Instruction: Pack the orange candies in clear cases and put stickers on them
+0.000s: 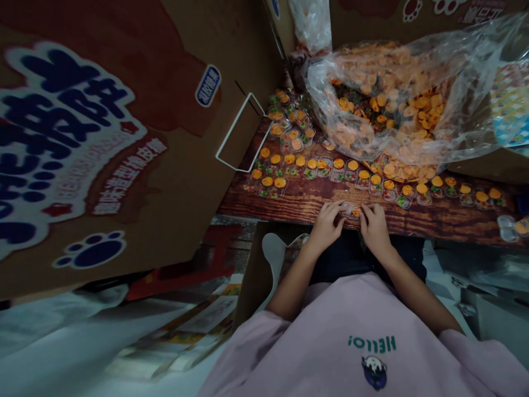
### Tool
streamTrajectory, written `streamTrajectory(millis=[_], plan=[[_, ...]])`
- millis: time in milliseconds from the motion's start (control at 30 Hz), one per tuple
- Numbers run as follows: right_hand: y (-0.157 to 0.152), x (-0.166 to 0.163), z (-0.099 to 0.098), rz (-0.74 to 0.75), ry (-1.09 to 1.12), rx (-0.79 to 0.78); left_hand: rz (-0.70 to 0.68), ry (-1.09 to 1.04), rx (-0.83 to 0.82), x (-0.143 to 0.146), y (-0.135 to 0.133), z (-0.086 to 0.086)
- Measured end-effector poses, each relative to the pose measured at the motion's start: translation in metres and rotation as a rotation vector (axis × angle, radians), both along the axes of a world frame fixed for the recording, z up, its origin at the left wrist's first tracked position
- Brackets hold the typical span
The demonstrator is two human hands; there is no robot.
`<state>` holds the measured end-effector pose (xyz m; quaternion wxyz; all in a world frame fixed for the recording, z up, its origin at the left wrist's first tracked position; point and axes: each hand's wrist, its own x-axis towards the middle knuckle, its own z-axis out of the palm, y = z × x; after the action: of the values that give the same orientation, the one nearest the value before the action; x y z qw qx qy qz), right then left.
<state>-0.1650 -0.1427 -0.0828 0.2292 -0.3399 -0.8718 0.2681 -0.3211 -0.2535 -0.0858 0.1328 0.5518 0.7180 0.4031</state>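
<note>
My left hand [326, 223] and my right hand [374, 223] rest at the near edge of a dark wooden table [297, 201]. Both pinch with curled fingers a small clear packet with an orange piece [351, 210] lying between them. Just beyond the hands runs a row of the same small packets [351, 171], each with an orange round piece inside. More of these packets are heaped at the table's far left [289, 127].
A big clear plastic bag full of orange pieces [397, 105] lies on the table's far side. A large brown printed carton [124, 138] leans at the left. Loose packets [510, 227] lie at the right edge. Papers and plastic cover the floor.
</note>
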Motion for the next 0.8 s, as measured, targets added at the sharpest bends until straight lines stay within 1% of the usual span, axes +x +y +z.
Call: streamTrajectory(millis=[133, 300, 433, 567, 667, 800], plan=[[0.001, -0.001, -0.002, -0.002, 0.042, -0.034, -0.040, -0.045, 0.012, -0.002, 0.001, 0.001], [0.011, -0.009, -0.001, -0.025, -0.081, -0.005, 0.016, 0.068, 0.017, 0.004, 0.002, -0.004], [0.019, -0.014, -0.002, -0.037, -0.085, 0.015, 0.054, 0.156, 0.006, 0.014, 0.000, -0.009], [0.022, -0.019, -0.005, -0.059, -0.114, 0.023, 0.102, 0.274, -0.072, 0.027, -0.005, -0.011], [0.022, -0.021, -0.004, -0.061, -0.158, 0.060, 0.055, 0.350, -0.153, 0.035, -0.009, -0.010], [0.022, -0.021, 0.001, 0.007, -0.225, 0.117, -0.006, 0.393, -0.243, 0.040, -0.012, -0.006]])
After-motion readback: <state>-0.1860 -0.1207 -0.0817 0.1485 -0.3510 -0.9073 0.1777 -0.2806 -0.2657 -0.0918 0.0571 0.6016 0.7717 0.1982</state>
